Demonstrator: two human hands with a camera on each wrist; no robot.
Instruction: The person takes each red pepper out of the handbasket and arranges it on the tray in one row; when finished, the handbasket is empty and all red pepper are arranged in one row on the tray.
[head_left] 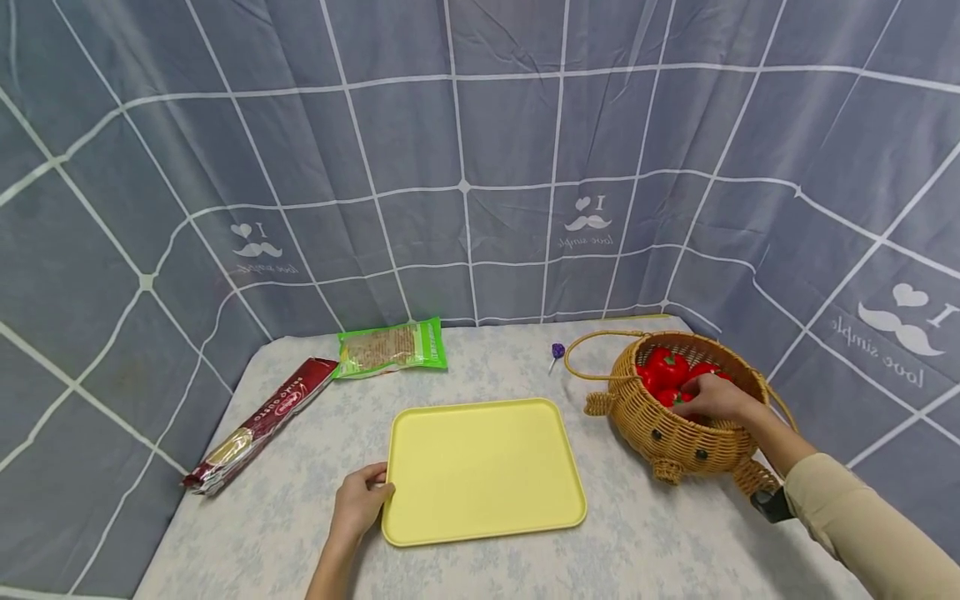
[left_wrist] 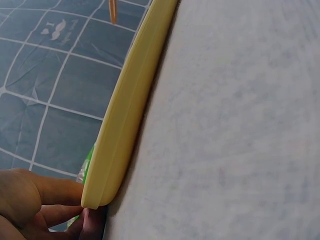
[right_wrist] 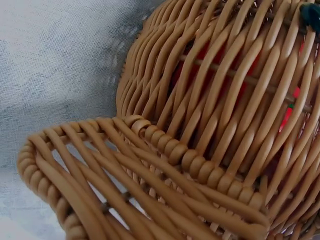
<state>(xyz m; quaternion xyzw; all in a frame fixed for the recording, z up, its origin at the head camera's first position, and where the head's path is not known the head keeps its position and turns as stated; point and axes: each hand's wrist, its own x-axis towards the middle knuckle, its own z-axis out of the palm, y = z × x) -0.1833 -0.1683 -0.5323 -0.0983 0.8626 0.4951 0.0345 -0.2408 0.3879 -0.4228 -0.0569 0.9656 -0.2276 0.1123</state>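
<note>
My left hand [head_left: 359, 500] pinches the left rim of a yellow tray [head_left: 480, 475] that lies on the table. In the left wrist view, fingers [left_wrist: 57, 192] sit at the corner of the tray's edge, on both sides of it. At the right, my right hand [head_left: 716, 398] reaches over the rim into a wicker basket [head_left: 637, 429] shaped like an animal. Its fingertips are on the red bell peppers [head_left: 666, 367] inside; I cannot tell whether they grip one. The right wrist view shows only the basket's woven side [right_wrist: 210, 100] and a wicker foot [right_wrist: 115, 180], with red showing through.
A dark red pasta packet [head_left: 262, 425] lies at the left. Behind the tray is a green-edged clear food bag [head_left: 390, 347]. A purple lollipop [head_left: 557, 351] lies near the basket's looped handle [head_left: 573, 358]. A grey checked curtain [head_left: 510, 225] surrounds the patterned tabletop [head_left: 300, 508].
</note>
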